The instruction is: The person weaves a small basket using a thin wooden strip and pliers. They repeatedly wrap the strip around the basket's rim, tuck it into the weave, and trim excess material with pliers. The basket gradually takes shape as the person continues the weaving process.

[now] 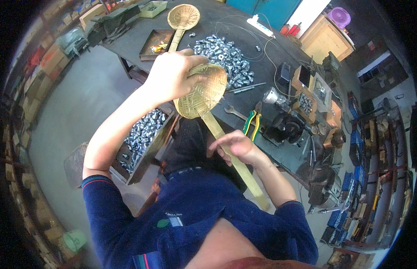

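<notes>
A woven bamboo ladle (213, 92) with a long flat handle is held up in front of my body, its bowl toward the table and its handle slanting down to the right. My left hand (172, 76) grips the bowl at its left rim, with fingers reaching into it. Around the upper handle, my right hand (239, 145) is loosely closed, some fingers partly straight. Behind the bowl lies a heap of silvery metal fittings (231, 58). A second bamboo ladle (183, 18) rests farther back, its handle over the edge of a shallow dark tray (148, 50).
Below my left arm, a drawer (143, 157) holds many metal fittings. Green-and-yellow pliers (252, 123), a wrench (235, 113) and a metal rod (248, 88) lie near the table edge. To the right stand a small machine (289, 125) and wooden boxes (303, 105). A white power strip (260, 25) lies behind.
</notes>
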`<state>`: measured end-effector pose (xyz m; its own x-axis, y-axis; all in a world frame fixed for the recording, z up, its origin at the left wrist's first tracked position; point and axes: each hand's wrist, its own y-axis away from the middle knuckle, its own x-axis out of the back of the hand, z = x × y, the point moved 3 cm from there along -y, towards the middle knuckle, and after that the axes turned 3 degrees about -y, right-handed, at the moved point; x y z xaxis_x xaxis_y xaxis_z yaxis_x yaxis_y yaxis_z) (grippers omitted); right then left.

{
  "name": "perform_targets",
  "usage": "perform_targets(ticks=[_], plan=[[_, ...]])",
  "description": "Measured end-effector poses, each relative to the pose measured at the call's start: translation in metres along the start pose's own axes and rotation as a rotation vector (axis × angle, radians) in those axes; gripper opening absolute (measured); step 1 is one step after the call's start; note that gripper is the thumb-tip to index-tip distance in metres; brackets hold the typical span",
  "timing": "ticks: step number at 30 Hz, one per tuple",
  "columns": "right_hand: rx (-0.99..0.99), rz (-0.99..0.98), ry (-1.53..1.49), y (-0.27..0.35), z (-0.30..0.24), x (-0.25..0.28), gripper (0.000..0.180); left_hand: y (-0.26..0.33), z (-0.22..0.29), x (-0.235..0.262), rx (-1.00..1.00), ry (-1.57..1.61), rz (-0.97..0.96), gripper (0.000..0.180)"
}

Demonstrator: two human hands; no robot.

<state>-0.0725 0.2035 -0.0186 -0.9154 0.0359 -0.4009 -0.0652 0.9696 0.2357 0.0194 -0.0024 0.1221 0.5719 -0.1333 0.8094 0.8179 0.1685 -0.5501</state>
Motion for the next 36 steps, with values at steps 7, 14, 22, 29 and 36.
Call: perform_targets(ticks=[7,14,22,29,36], plan=[[0.777,0.345,1.305,0.018,-0.058,-0.013,0.043,0.011,-0.038,-0.045,0.063,0.209,-0.265,0.032],[0.34,0.241,0.408,-0.042,-0.029,0.019,0.051,-0.007,-0.047,-0.057,-0.084,0.283,-0.182,0.032],[0.672,0.282,0.253,-0.071,-0.019,0.039,0.034,-0.016,-0.045,-0.038,-0.047,0.237,-0.143,0.032],[0.323,0.255,0.1,-0.07,-0.06,0.038,0.039,-0.033,-0.049,-0.037,-0.146,0.203,-0.099,0.032],[0.347,0.446,0.272,-0.125,-0.09,0.07,0.041,-0.047,-0.046,-0.032,-0.123,-0.093,0.065,0.037]])
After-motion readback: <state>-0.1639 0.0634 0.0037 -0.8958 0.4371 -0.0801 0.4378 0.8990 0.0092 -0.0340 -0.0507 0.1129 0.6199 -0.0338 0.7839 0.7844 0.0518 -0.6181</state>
